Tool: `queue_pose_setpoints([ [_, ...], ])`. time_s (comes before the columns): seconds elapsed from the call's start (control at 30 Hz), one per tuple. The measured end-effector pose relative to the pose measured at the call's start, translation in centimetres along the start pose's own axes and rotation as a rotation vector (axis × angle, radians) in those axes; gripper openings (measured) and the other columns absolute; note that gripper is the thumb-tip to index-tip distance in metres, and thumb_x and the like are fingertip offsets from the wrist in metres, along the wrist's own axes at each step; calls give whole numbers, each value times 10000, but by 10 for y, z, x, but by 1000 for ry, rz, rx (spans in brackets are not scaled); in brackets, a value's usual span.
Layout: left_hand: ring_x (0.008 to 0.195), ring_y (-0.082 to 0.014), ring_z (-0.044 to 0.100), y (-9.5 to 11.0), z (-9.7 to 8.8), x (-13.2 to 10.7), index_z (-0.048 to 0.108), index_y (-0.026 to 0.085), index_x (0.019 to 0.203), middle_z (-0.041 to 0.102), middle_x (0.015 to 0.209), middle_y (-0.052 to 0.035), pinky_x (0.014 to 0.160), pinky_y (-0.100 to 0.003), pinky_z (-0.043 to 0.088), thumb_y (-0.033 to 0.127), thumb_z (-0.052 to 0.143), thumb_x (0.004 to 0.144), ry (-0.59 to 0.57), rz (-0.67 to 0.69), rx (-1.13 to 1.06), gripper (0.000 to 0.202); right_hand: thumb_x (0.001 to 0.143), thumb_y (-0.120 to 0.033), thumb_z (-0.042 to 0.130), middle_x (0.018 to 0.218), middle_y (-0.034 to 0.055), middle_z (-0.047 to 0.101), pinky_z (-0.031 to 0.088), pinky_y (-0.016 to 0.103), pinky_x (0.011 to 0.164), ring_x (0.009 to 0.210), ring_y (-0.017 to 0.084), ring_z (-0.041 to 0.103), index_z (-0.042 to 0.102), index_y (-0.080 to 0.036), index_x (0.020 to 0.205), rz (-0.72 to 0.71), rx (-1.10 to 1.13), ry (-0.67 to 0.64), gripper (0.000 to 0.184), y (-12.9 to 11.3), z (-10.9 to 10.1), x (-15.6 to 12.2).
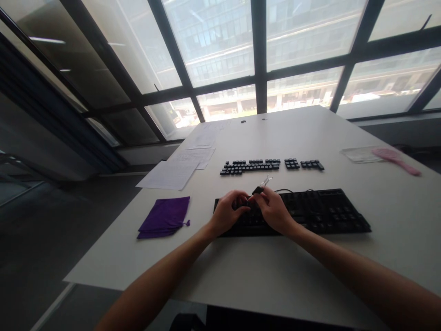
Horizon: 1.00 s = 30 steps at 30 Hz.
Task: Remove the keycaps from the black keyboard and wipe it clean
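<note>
While your two hands meet over the left end of the black keyboard (324, 211), the work looks to be at the cap-lifting stage: many sockets on the board appear bare, though the view is too dim and small to count them, and loose keycaps (255, 166) lie in neat rows on the surface (310, 133) just beyond it. Your right hand (274, 209) is closed on the dark handle of the keycap puller (262, 185), whose wire prongs point up and away from the board, not down onto a key. Your left hand (227, 212) is curled, fingertips drawn in against the right hand at the puller's base and resting on or just above the keyboard's left edge; you cannot tell from here whether it pinches a cap or only steadies the tool. As a judgement, the next move calls for turning the prongs down, setting them squarely over one cap and drawing straight up, with the left hand bracing the board. A purple pouch (165, 216) lies well to the left, with papers (170, 174) beyond it and a pink brush (396, 160) far to the right.
</note>
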<state>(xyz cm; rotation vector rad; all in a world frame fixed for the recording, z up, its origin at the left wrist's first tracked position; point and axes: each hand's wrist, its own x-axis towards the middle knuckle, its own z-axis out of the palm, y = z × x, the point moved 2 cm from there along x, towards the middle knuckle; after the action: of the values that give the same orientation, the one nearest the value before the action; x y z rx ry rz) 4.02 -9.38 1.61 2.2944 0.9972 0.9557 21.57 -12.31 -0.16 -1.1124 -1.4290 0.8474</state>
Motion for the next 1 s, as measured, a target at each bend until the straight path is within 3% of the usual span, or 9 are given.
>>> queue_pose_setpoints([
  [0.17, 954, -183, 601, 2, 2, -2, 642, 235, 1096, 616, 1072, -50, 835, -320, 513, 168, 678, 875, -3, 164, 73, 234, 946, -341, 538, 767, 20, 699, 467, 296, 688, 744, 201, 667, 592, -206, 929, -1, 33, -17, 147, 1, -1, 2],
  [0.27, 1001, -195, 590, 3, 3, -2, 669, 238, 1079, 605, 1050, -57, 882, -341, 503, 184, 644, 905, -3, 242, 90, 183, 943, -332, 536, 786, 25, 681, 463, 294, 694, 739, 190, 632, 592, -197, 886, -42, 28, 3, 157, -1, -2, 2],
  [0.4, 967, -196, 606, 10, 1, -1, 698, 219, 991, 621, 1028, -60, 859, -329, 518, 235, 719, 851, -25, 188, 16, 142, 942, -309, 527, 753, 16, 643, 442, 286, 669, 706, 174, 583, 587, -193, 836, -62, -21, -2, 169, -3, -2, 1],
  [0.5, 844, -168, 617, 8, -6, 7, 704, 205, 965, 643, 985, -55, 758, -292, 533, 271, 726, 837, -22, 74, -47, 146, 948, -312, 515, 733, 19, 635, 441, 290, 669, 686, 169, 569, 586, -190, 807, -36, -38, 38, 200, -1, -2, 2],
  [0.63, 715, -138, 629, -20, -18, 31, 706, 179, 966, 685, 919, -44, 667, -265, 537, 253, 700, 818, 26, -100, 5, 166, 957, -317, 502, 751, 32, 655, 452, 299, 677, 681, 170, 576, 602, -185, 820, -7, -5, 51, 215, 1, -1, 3],
  [0.7, 662, -136, 628, -40, -18, 45, 718, 170, 934, 686, 800, -22, 653, -265, 533, 228, 706, 791, -19, -162, 106, 155, 955, -316, 505, 752, 32, 655, 453, 298, 675, 684, 171, 580, 603, -185, 822, -10, -2, 37, 211, 2, -1, 3],
  [0.83, 681, -135, 624, -67, -6, 72, 734, 157, 885, 685, 858, -36, 679, -269, 528, 178, 720, 758, -97, -76, 271, 130, 955, -299, 501, 744, 25, 649, 444, 296, 672, 688, 172, 584, 599, -188, 814, -15, -8, 23, 204, 2, -1, 3],
  [1.0, 791, -179, 630, -75, 10, 94, 727, 159, 945, 703, 878, -46, 804, -323, 513, 146, 719, 778, -130, 19, 377, 167, 954, -273, 501, 754, 20, 654, 430, 288, 674, 703, 172, 593, 590, -189, 814, -27, -6, 29, 186, 2, -1, 3],
])
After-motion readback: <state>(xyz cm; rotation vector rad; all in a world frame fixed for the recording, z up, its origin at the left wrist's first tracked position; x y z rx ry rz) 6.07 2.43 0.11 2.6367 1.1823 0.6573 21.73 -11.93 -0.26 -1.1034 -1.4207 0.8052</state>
